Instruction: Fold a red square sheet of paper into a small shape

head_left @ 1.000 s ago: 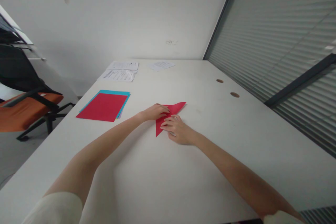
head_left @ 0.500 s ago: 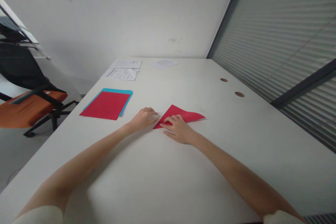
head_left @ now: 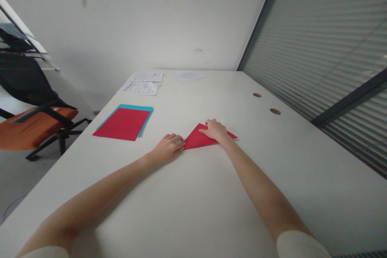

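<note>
A sheet of red paper, folded into a triangle, lies on the white table with its long edge towards me. At its left corner is my left hand, fingers bent and closed on the tip. My right hand rests flat over the right half of the triangle, fingers stretched towards the top point and thumb apart. It covers part of the paper's upper right edge, while the right tip shows beyond my wrist.
To the left lies a stack of coloured paper, a red sheet on top of blue sheets. Printed pages lie near the far edge. Two round holes are at the right. An orange office chair stands left of the table.
My right hand has moved from the left part of the red paper up and right across it. My left hand has come to its left corner. The paper now lies flatter.
</note>
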`<state>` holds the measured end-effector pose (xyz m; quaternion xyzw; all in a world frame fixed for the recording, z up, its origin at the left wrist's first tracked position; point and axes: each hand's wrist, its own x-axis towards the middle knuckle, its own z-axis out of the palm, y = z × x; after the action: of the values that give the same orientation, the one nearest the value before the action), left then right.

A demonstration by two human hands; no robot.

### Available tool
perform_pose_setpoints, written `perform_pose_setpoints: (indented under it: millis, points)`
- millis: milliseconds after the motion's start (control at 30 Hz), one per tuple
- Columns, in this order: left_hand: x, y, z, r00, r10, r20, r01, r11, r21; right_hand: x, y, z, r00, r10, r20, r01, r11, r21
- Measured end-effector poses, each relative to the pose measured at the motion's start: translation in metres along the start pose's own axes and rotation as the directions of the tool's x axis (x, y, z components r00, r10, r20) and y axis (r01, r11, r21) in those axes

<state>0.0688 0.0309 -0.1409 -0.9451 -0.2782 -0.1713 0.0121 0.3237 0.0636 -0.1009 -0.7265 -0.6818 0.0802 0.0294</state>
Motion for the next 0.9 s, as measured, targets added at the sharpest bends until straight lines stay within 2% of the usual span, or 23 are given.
perform_pose_setpoints:
  millis: [133,267,567,700,767,800,900]
  points:
    - [-0.001,0.003,0.0,1.0,-0.012,-0.018,0.012,1.0,-0.014,0.013,0.006,-0.003,0.995,0.034,0.093,-0.047,0.989,0.137]
    - [-0.001,0.003,-0.001,1.0,-0.013,-0.025,0.013,1.0,-0.011,0.02,0.01,-0.001,0.992,0.044,0.118,-0.063,0.985,0.163]
    - [-0.002,0.003,-0.002,1.0,-0.018,-0.015,0.018,1.0,-0.003,0.02,0.013,0.008,0.998,0.016,0.065,-0.033,0.964,0.265]
    - [-0.003,0.001,-0.004,0.999,-0.044,0.009,0.045,0.998,-0.041,0.018,0.011,0.002,1.0,-0.018,0.012,0.012,0.929,0.371]
    - [-0.001,-0.005,-0.008,0.994,-0.11,0.01,0.11,0.989,-0.099,0.016,0.009,-0.007,0.995,-0.083,-0.057,0.101,0.864,0.493]
    - [0.001,-0.011,-0.011,0.987,-0.163,-0.007,0.161,0.978,-0.132,0.015,0.009,-0.013,0.987,-0.125,-0.098,0.158,0.803,0.575]
    - [0.012,-0.032,-0.028,0.931,-0.34,-0.137,0.303,0.924,-0.234,0.009,0.006,-0.034,0.959,-0.197,-0.205,0.281,0.549,0.787]
